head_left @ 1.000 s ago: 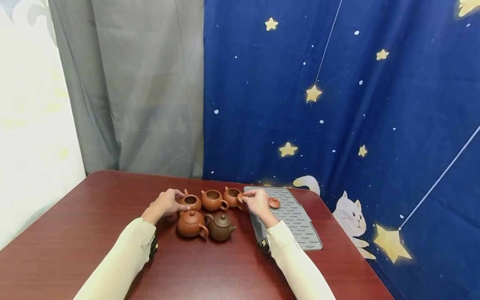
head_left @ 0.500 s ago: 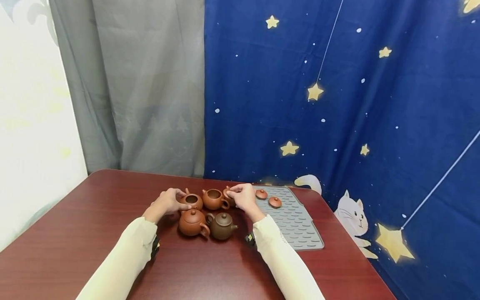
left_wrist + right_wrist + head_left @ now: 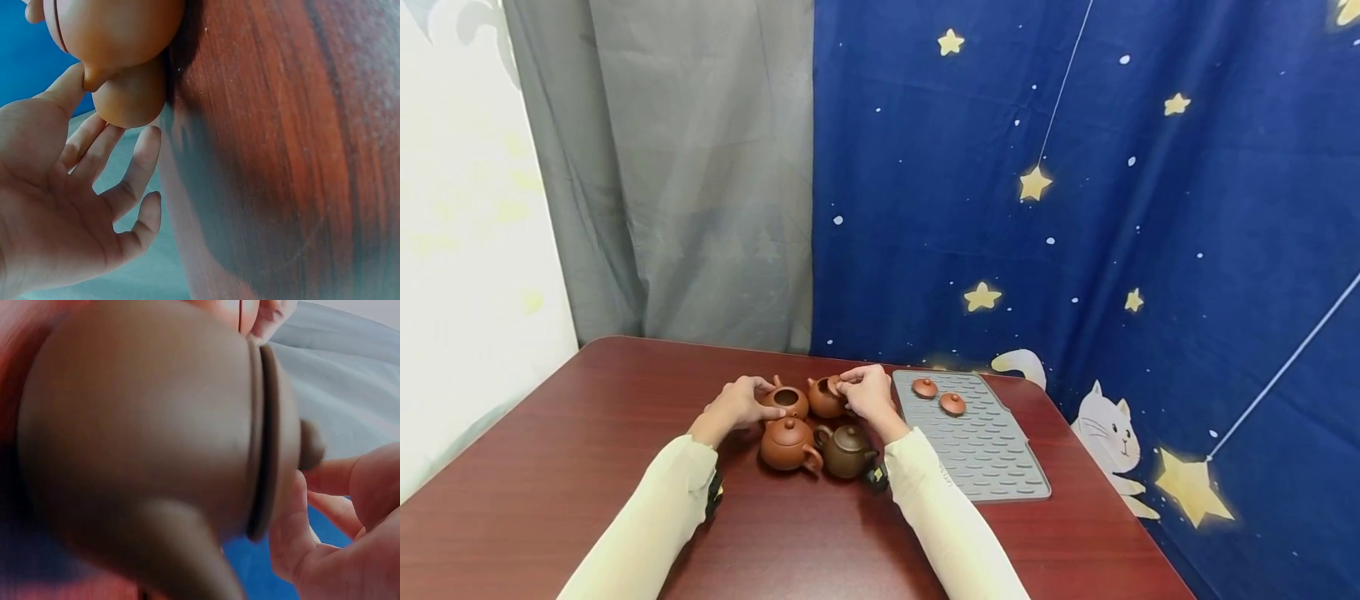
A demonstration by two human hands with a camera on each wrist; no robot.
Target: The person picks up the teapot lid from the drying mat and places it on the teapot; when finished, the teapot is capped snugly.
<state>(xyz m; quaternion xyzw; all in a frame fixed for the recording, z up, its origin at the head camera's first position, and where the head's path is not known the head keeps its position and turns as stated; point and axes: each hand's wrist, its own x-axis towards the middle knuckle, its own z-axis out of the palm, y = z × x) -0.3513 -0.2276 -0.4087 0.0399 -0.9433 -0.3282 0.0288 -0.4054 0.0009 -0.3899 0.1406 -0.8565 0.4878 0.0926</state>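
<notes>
My left hand (image 3: 739, 408) holds an open reddish-brown teapot (image 3: 796, 405) at the back left, thumb in front and fingers on its far side. Between my right hand's (image 3: 871, 395) thumb and fingers is a reddish-brown teapot lid (image 3: 834, 385), tilted over the mouth of a second open teapot (image 3: 824, 405). The right hand hides the third open teapot. In front stand a lidded reddish-brown teapot (image 3: 786, 446) and a lidded dark-brown teapot (image 3: 846, 454). The dark teapot (image 3: 137, 419) fills much of the right wrist view and hides the lid held there.
On a grey ridged mat (image 3: 977, 458) to the right lie two reddish-brown lids, one lid (image 3: 924, 388) farther back and another lid (image 3: 952, 405) nearer. The dark red wooden table (image 3: 647, 400) ends before grey and blue star-patterned curtains.
My right hand has moved left with the lid, from beside the rightmost open teapot, past it, to the middle one. The left hand stays at its teapot.
</notes>
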